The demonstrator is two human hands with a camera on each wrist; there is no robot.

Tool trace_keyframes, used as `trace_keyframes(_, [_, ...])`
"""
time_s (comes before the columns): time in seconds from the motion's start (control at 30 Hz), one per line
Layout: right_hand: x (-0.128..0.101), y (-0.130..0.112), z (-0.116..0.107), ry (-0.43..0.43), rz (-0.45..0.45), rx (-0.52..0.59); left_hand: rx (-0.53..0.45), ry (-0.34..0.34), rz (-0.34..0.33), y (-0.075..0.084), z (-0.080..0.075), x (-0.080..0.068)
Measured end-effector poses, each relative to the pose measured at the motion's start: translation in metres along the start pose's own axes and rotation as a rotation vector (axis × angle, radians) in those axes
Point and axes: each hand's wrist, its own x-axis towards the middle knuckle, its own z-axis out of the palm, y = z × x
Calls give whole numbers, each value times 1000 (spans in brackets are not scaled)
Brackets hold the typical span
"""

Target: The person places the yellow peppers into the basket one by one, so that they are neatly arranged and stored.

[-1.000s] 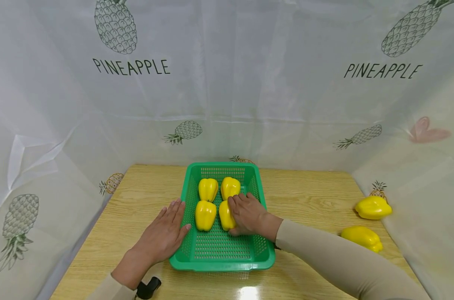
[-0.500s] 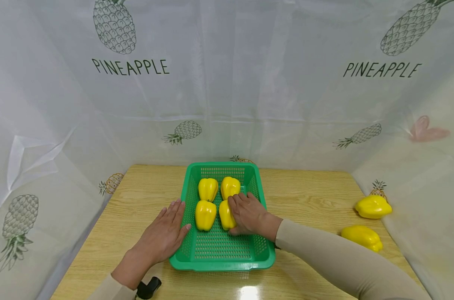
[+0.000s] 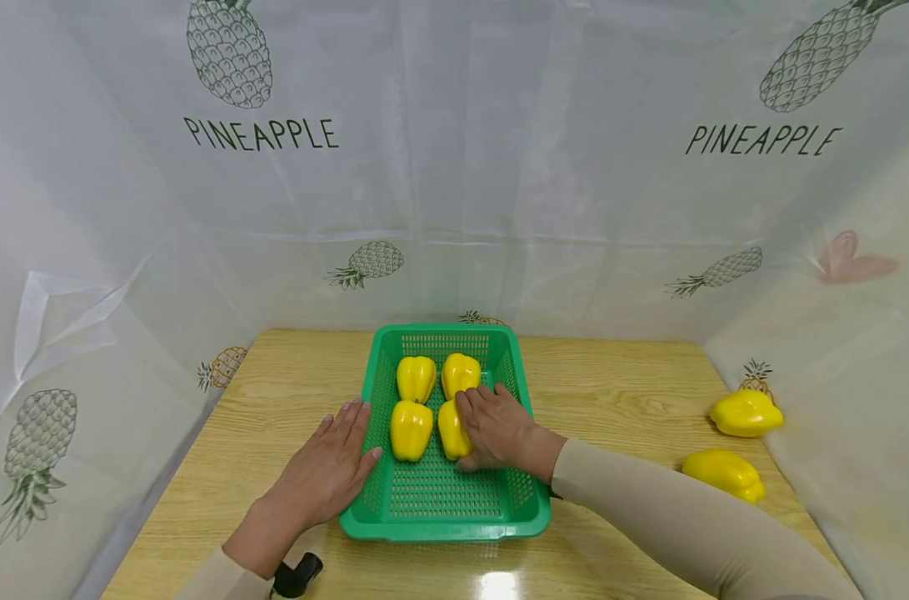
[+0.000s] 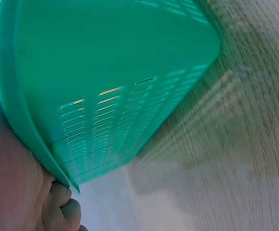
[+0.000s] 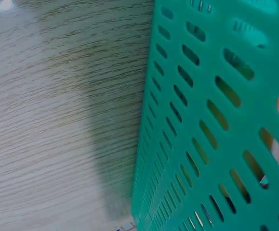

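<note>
A person's left hand [image 3: 325, 467] lies flat on a wooden table [image 3: 274, 400], fingers straight and together, with the fingertips and thumb touching the left outer wall of a green slotted plastic basket [image 3: 439, 500]. In the left wrist view the same green wall [image 4: 105, 86] fills most of the picture, with the hand [image 4: 14, 192] pressed under its rim.

Just right of that hand, inside the basket, four yellow bell peppers sit in two rows of two. The near left pepper [image 3: 412, 429] stands free, between the two hands. The near right pepper [image 3: 452, 429] is held by the right hand [image 3: 499, 429], whose fingers curl over its top and right side. The two far peppers [image 3: 417, 377] [image 3: 460, 374] lie just beyond the fingertips of the right hand.

Well to the right of the right forearm, two more yellow peppers [image 3: 746, 413] [image 3: 724, 475] lie on the table near a pineapple-printed white curtain [image 3: 499, 167].
</note>
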Motion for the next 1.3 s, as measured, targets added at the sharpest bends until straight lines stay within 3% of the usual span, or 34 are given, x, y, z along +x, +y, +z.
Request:
trace_keyframes(0.23, [-7, 3, -5, 76, 2, 24, 26, 2, 4, 0, 0, 0])
trace_keyframes(0.57, [-33, 32, -18, 385, 36, 27, 14, 17, 2, 0, 1, 0])
trace_keyframes(0.7, [-47, 50, -17, 486, 96, 53, 14, 26, 4, 0, 2, 0])
trace_keyframes(0.9, [-74, 74, -10, 517, 204, 111, 14, 37, 3, 1, 2, 0])
trace_keyframes(1.3, [-145, 108, 33, 650, 450, 145, 4, 38, 2, -1, 3, 0])
